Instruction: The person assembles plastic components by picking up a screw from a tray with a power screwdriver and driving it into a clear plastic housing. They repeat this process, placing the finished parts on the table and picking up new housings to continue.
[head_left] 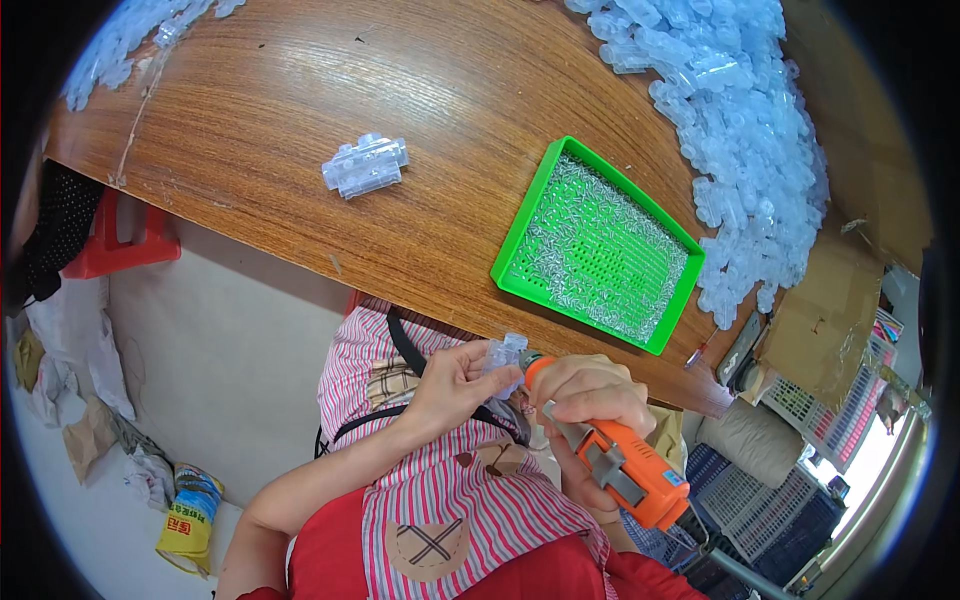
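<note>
Filling most of the upper view, the wood-grain table [430,225] carries a broad heap of clear plastic fittings [755,185] toward its far right. Nearer the person sits a slotted green plastic tray [600,325], close to the front edge. The right hand [595,395] is wrapped around an orange electric screwdriver [645,480], its nose pointing left. One separate clear plastic fitting [366,166] lies on the bare wood, well apart from the heap. In front of the table edge, the left hand [450,385] pinches a smaller clear workpiece [506,356] between thumb and fingers, right at the screwdriver's nose; whether the bit touches it cannot be told. Good driving here probably calls for keeping the tool square to the hole, bracing the workpiece firmly against its push, holding the thumb clear of the tip, and easing off once the head seats, since clear plastic could crack. Smallest are the silver screws [570,215] scattered thickly over the tray's floor.
</note>
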The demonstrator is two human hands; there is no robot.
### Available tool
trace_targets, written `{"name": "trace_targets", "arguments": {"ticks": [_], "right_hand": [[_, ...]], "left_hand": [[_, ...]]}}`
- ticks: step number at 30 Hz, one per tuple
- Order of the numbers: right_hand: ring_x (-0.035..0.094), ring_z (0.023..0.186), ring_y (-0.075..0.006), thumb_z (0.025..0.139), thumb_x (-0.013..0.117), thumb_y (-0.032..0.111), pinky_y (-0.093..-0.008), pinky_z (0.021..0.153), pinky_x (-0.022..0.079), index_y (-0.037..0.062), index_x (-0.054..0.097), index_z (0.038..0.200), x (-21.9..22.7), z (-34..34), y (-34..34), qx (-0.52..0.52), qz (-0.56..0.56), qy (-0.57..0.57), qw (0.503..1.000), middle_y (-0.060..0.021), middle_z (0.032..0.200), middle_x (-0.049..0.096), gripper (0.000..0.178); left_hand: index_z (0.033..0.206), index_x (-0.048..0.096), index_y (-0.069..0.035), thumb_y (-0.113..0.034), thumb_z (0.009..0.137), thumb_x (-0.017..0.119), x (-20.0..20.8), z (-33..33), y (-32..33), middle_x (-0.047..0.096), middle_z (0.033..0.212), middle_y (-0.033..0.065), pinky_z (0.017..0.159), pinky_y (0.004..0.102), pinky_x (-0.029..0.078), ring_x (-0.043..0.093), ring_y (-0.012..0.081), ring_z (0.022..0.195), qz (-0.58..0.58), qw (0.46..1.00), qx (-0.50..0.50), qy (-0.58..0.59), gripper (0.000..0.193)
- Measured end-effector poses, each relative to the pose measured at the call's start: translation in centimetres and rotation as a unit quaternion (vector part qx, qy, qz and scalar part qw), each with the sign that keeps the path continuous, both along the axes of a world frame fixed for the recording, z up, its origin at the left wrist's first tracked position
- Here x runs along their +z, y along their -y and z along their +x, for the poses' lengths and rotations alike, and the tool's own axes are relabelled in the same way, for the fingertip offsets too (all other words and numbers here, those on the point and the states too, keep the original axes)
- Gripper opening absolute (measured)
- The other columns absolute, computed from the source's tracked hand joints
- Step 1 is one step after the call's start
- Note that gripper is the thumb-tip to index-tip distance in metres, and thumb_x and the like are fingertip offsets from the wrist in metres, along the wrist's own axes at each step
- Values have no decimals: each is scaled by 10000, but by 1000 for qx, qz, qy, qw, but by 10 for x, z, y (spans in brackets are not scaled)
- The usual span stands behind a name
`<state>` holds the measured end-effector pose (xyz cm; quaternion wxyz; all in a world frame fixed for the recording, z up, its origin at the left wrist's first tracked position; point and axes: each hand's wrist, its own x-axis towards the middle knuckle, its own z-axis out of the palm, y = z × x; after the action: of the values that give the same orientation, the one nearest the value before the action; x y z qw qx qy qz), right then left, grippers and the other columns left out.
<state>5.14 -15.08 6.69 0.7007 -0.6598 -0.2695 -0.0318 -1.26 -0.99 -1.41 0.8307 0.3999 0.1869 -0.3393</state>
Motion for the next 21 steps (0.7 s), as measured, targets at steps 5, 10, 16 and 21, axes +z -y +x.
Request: {"name": "trace_targets", "arguments": {"ticks": [5,10,16,21], "right_hand": [[561,519,-183,799,633,647,-304,475,475,-21,559,953,-3,-6,0,-20,40,-21,999,-46,604,540,690],[538,514,-176,768,638,682,-312,481,459,-49,562,955,1,-7,-1,-65,23,-63,996,-44,585,533,758],[559,559,-157,842,641,540,-329,533,498,-4,433,1115,50,35,25,-109,195,-88,971,-57,666,539,643],[602,789,-159,914,642,264,-345,771,502,4,505,1140,45,79,52,-235,112,-95,961,-49,833,599,371]], "left_hand": [[1126,606,41,-88,910,642,1,1,2,680,974,49,757,222,517,622,65,858,8,1000,-17,12,254],[1153,587,45,-89,909,640,1,3,4,676,1003,60,766,234,525,639,90,871,17,999,-26,12,283],[1266,481,6,-102,913,644,21,19,-15,596,1180,60,950,275,458,570,114,1086,-83,987,-118,65,404],[1297,497,-47,-47,864,677,65,50,-29,521,1302,48,1060,309,362,470,130,1230,-25,961,-172,217,469]]}}
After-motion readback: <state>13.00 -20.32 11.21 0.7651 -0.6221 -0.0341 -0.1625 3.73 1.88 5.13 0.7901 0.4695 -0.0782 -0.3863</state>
